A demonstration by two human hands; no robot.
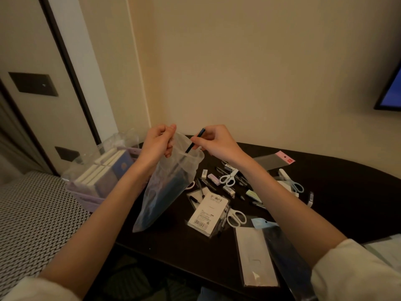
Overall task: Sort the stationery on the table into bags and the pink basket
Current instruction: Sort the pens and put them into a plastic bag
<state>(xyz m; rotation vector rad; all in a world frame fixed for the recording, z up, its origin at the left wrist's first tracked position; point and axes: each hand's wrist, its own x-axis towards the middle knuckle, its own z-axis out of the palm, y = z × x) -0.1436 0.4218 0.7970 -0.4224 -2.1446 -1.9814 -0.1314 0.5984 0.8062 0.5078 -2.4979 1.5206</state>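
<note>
Sleeves of pale cloth are showing at the near corners, with both forearms reaching out over the dark table (338, 192). Nearest on it, flat packets (256, 257) are lying beside white scissors (236, 217) and a barcoded white pack (209, 213); further on, erasers, pens and more scissors (228, 178) are lying scattered. Above them the left hand (157, 143) is pinching the rim of a clear plastic bag (167, 187), holding it open, while the right hand (213, 141) is gripping a dark pen (194, 142) whose lower end is sitting inside the bag's mouth. Left of the bag, the basket (86, 198), looking lilac in this light, is holding notebooks (106, 170).
</note>
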